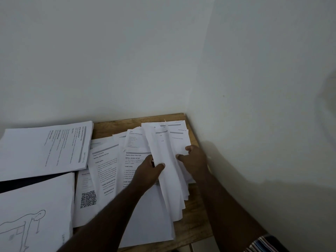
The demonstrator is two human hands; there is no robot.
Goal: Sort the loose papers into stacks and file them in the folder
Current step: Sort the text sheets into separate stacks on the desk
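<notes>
Pale walls corner a wooden bench (192, 211) strewn with loose papers (107, 171), where the left hand (147, 171) and right hand (194, 159) each pinch a fanned sheaf (169, 179) whose unsquared sheets could slide free onto the unsorted ones.

The room is dim and flat grey, with no glare. A soft shadow spreads over the wall (236, 160) at the right of the frame. Wide-angle bending curves the left edges. Print on the papers (109, 166) is slightly blurred.
</notes>
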